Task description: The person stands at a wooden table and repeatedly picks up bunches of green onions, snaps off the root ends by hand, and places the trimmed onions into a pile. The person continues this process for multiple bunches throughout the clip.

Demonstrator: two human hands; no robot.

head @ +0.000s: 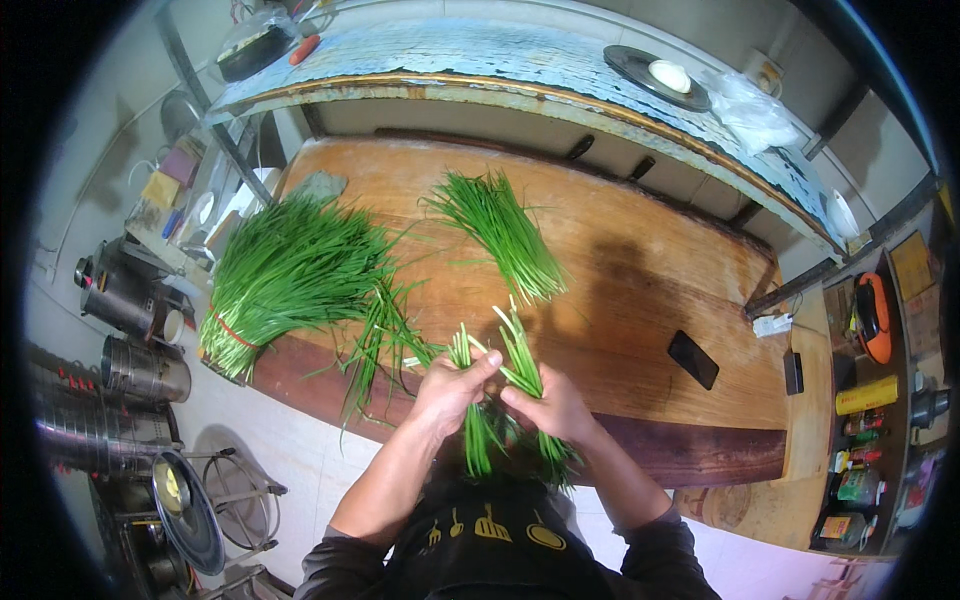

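Near the front edge of a wooden table [615, 352], my left hand [450, 390] is closed on a small bunch of garlic chives [477, 442], pale ends up and green leaves hanging down. My right hand [551, 405] grips another small bunch of chives [521, 352], also pale ends up. Beyond my hands lies a loose pile of chives [502, 232], its pale ends towards me. A large bundle of chives [292, 277] with a red band round its stems lies at the left. Stray leaves [375, 345] lie between that bundle and my left hand.
A black phone [693, 360] lies at the table's right. Above the back edge runs a shelf with peeling blue paint [465, 56], bearing a dark plate [630, 67] and plastic bags [750, 112]. Metal pots [142, 367] stand at the left, and bottles [855, 487] fill shelving at the right.
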